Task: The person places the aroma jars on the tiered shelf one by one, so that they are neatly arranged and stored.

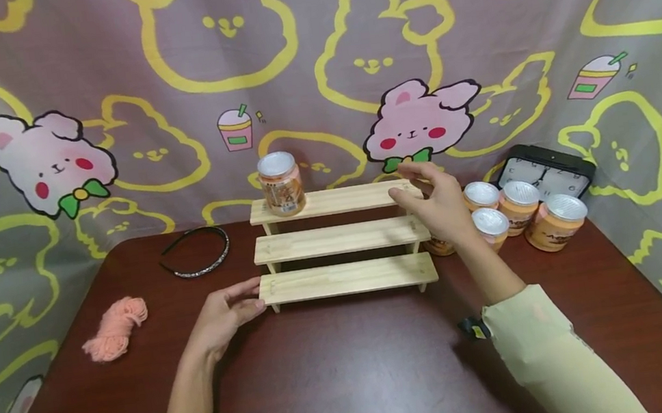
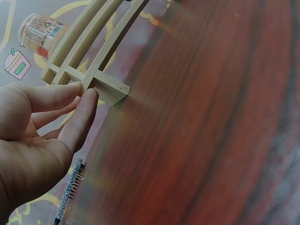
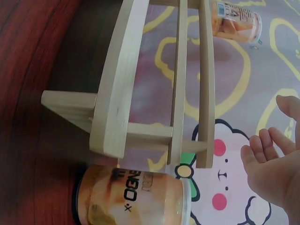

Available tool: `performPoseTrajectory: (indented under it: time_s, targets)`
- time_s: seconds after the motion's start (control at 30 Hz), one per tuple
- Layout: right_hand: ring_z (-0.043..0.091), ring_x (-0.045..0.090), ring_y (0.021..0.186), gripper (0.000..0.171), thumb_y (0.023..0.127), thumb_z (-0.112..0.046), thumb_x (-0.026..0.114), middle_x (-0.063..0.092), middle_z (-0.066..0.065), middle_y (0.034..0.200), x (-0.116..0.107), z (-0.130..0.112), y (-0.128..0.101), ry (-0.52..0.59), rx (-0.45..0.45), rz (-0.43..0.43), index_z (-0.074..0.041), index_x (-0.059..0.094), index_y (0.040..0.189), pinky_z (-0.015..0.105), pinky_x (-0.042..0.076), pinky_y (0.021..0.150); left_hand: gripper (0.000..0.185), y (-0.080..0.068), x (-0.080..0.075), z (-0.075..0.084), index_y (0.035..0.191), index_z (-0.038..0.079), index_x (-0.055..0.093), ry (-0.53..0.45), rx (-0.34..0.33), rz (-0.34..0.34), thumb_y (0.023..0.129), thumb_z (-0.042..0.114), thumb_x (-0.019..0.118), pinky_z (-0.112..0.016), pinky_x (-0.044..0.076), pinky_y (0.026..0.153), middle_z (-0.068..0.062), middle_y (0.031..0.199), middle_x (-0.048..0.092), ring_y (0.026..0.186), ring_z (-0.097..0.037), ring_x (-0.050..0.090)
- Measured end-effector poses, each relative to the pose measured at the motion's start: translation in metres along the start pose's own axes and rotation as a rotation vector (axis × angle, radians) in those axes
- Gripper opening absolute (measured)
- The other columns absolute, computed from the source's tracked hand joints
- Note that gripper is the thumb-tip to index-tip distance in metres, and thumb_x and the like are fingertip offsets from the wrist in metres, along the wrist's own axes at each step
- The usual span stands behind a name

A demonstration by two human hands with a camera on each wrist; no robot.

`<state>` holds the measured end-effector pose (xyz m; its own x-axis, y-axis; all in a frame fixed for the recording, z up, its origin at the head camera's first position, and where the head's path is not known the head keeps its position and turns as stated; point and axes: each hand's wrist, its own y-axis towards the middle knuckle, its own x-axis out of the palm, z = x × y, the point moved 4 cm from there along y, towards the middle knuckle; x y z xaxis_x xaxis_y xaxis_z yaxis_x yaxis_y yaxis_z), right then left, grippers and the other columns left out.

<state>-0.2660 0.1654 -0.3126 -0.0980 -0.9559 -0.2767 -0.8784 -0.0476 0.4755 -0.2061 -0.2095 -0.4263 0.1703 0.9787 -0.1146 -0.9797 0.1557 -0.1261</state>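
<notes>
A three-tier wooden display rack [image 1: 346, 277] stands on the table, with one orange-filled jar [image 1: 282, 188] upright at the left end of its top tier. My left hand [image 1: 223, 319] pinches the left end of the lowest board; in the left wrist view the thumb [image 2: 56, 97] and a fingertip meet at that board's end. Over the right end of the top tier is my right hand [image 1: 437, 202], its fingers loosely bent and holding nothing. Several similar jars [image 1: 518, 207] with silvery lids are grouped right of the rack, one partly hidden by the right forearm.
Behind the jars a black-framed clock [image 1: 544, 172] leans near the patterned curtain [image 1: 299, 45]. To the left on the brown table [image 1: 351, 369] lie a glittery headband [image 1: 205, 269] and a skein of pink yarn [image 1: 115, 328].
</notes>
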Motion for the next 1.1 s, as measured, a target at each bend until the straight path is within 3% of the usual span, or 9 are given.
performPoseTrajectory:
  time_s: [0.23,0.6,1.1]
  targets:
    - [0.034,0.055,0.124,0.045,0.092,-0.009,0.075,0.06,0.02,0.131,-0.01,0.005,-0.006,-0.047,0.026,0.018,0.006,0.062,0.132,0.052,0.047,0.108,0.052,0.0,0.001,-0.001,0.143,-0.014,0.046,0.005,0.004,-0.004,0.094,-0.009,0.062,-0.02,0.056,0.086,-0.032,0.131,0.056,0.097,-0.009,0.065]
    - [0.035,0.057,0.12,0.045,0.093,-0.005,0.073,0.061,0.022,0.13,-0.028,0.014,-0.014,-0.088,0.054,-0.019,0.008,0.059,0.134,0.045,0.049,0.107,0.053,0.002,0.002,-0.002,0.145,-0.013,0.045,-0.007,-0.007,-0.001,0.094,-0.01,0.061,-0.02,0.056,0.086,-0.032,0.132,0.054,0.097,-0.008,0.065]
    - [0.034,0.052,0.127,0.048,0.094,-0.008,0.072,0.058,0.022,0.135,-0.055,0.024,-0.021,-0.131,0.13,0.02,0.008,0.057,0.136,0.046,0.044,0.113,0.054,0.002,0.0,-0.004,0.145,-0.013,0.044,-0.009,-0.005,0.001,0.094,-0.01,0.062,-0.019,0.056,0.084,-0.032,0.131,0.053,0.098,-0.009,0.065]
